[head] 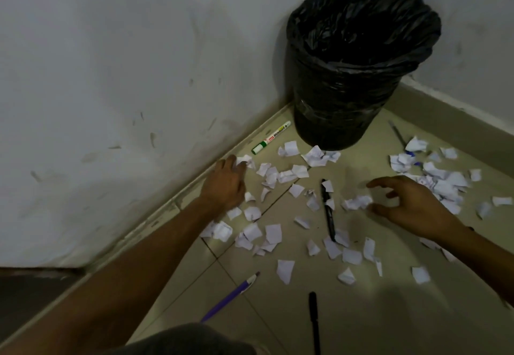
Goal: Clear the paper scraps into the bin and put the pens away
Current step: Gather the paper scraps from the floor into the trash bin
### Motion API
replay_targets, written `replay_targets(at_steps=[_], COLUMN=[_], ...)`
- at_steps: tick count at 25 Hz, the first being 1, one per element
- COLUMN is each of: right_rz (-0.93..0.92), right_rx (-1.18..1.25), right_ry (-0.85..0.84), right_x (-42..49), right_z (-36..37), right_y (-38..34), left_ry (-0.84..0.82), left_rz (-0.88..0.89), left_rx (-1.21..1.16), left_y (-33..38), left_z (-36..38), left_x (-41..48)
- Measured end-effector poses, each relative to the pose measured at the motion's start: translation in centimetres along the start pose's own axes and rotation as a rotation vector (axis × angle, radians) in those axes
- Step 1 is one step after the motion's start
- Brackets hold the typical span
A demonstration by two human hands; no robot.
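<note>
Several white paper scraps (273, 232) lie scattered over the tiled floor in front of a black bin (358, 82) lined with a black bag. My left hand (226, 185) rests palm down near the wall, its fingertips touching a scrap (244, 160). My right hand (411, 204) hovers with fingers spread beside a crumpled scrap (357, 203), holding nothing. A black marker (327, 208) lies between my hands. A green-capped whiteboard marker (271, 137) lies by the wall, a purple pen (232, 296) and another black pen (314, 321) lie nearer me.
The bin stands in the corner where two white walls meet. A thin grey pen (397, 132) lies right of the bin, and a denser heap of scraps (442, 179) with a blue pen part sits beyond my right hand. My dark-clothed knee (192, 340) is at the bottom.
</note>
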State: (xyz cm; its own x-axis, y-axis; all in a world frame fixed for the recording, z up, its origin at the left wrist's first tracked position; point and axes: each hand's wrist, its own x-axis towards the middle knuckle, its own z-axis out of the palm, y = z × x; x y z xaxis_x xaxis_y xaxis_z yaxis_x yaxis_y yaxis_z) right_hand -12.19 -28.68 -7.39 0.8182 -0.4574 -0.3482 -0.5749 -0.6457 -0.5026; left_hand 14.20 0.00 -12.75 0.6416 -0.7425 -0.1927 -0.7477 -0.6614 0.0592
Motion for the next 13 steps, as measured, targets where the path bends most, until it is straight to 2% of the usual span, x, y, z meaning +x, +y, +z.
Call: replay_targets(at_steps=[5, 7, 10, 13], right_rz=[-0.056, -0.125, -0.274, -0.326], right_rx=[-0.014, -0.053, -0.159, -0.402], right_ry=[0.018, 0.034, -0.017, -0.153], right_x=[0.9, 1.6, 4.6, 9.1], right_z=[-0.1, 0.3, 1.3, 2.3], right_y=[-1.7, -2.2, -4.6, -8.1], left_ry=[0.057, 0.075, -0.069, -0.112], left_rz=[0.072, -0.066, -0.306, -0.277], left_rx=[-0.167, -0.18, -0.161, -0.164], left_y=[1.7, 0.7, 0.1, 1.5], left_z=[1.2, 0.8, 0.5, 1.0], left_x=[-6.6, -8.3, -10.9, -12.4])
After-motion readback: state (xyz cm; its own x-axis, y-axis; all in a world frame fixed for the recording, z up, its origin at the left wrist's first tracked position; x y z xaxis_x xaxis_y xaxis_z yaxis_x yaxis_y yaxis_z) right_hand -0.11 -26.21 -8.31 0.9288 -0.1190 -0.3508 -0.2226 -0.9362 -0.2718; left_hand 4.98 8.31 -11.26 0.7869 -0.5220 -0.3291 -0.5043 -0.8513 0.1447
